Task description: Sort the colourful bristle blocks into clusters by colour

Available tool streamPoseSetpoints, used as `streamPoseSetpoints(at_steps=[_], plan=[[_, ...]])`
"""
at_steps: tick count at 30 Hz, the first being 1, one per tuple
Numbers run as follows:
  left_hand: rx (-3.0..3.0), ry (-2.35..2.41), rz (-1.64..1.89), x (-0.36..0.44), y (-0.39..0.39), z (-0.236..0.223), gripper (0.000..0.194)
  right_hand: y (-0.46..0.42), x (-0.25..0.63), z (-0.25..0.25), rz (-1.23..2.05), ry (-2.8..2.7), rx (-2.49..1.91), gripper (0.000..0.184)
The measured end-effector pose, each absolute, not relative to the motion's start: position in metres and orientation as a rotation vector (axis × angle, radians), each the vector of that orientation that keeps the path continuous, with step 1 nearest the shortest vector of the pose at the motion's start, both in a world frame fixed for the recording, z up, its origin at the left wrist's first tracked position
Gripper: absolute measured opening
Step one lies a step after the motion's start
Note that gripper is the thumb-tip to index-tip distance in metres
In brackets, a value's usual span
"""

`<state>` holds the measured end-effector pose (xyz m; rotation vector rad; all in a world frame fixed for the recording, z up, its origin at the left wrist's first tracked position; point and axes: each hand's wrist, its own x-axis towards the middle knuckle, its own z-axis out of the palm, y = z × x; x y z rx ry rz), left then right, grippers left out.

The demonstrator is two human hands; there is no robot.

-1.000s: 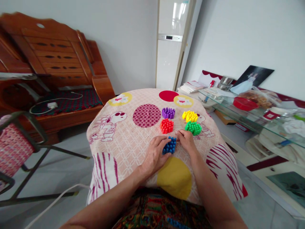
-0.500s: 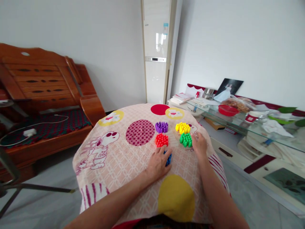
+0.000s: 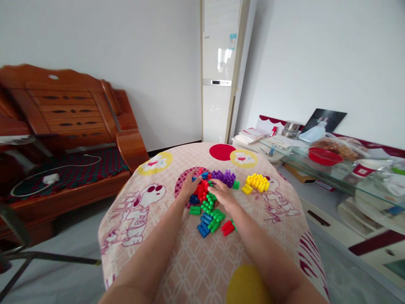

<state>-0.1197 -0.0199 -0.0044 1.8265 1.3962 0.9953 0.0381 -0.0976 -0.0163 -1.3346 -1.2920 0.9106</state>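
Small plastic peg-like toy pieces lie mixed in a pile on the round cloth-covered table (image 3: 139,261). At the pile's left edge is my left hand (image 3: 189,186), open, fingers against blue and red pieces (image 3: 202,192). Facing it from the right, my right hand (image 3: 222,193) is open too, its fingertips over red and green pieces (image 3: 209,204). Purple pieces (image 3: 224,177) sit just behind the right hand. Toward me, loose blue pieces (image 3: 204,226), green pieces (image 3: 217,219) and red pieces (image 3: 228,228) lie on the cloth. Yellow pieces (image 3: 257,183) form a separate group on the right.
A wooden bench (image 3: 66,109) with a white charger and cable (image 3: 50,179) stands at left. Behind the table rises a tall white cabinet-like unit (image 3: 218,109). On the right, a glass-topped stand (image 3: 348,173) holds papers, a red bowl (image 3: 325,156), a cup and a photo.
The neat colour groups of red, blue and green are now mixed and scattered. Both hands have moved forward and closer together around the pile. Yellow pieces remain apart; the view has shifted slightly.
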Motion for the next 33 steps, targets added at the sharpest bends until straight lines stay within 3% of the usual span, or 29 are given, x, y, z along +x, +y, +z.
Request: streamPoseSetpoints(at_steps=[7,13,16,19,23,27,33], plan=[[1.545,1.112,0.994,-0.109,0.021,0.020,0.065,-0.113,0.060,0.014,1.065,-1.567,-1.115,0.042],[1.998,1.302,0.881,-0.136,0.022,0.031,0.049,-0.118,0.189,0.016,-0.029,-1.072,-1.751,0.044],[2.212,1.394,0.625,-0.162,0.011,0.039,0.054,-0.114,0.233,0.007,-0.168,-0.957,-2.161,0.048],[2.317,1.306,0.269,-0.175,-0.007,0.044,0.075,-0.099,0.237,-0.001,-0.010,-1.075,-2.316,0.044],[2.427,1.009,0.143,-0.169,-0.024,0.035,0.100,-0.069,0.195,-0.004,0.363,-1.363,-2.022,0.041],[2.379,1.031,0.390,-0.157,-0.014,0.008,0.095,-0.047,0.136,0.001,0.740,-1.597,-1.582,0.041],[1.935,1.116,0.811,-0.159,0.020,-0.019,0.073,-0.044,0.066,0.006,1.007,-1.962,-1.236,0.038]])
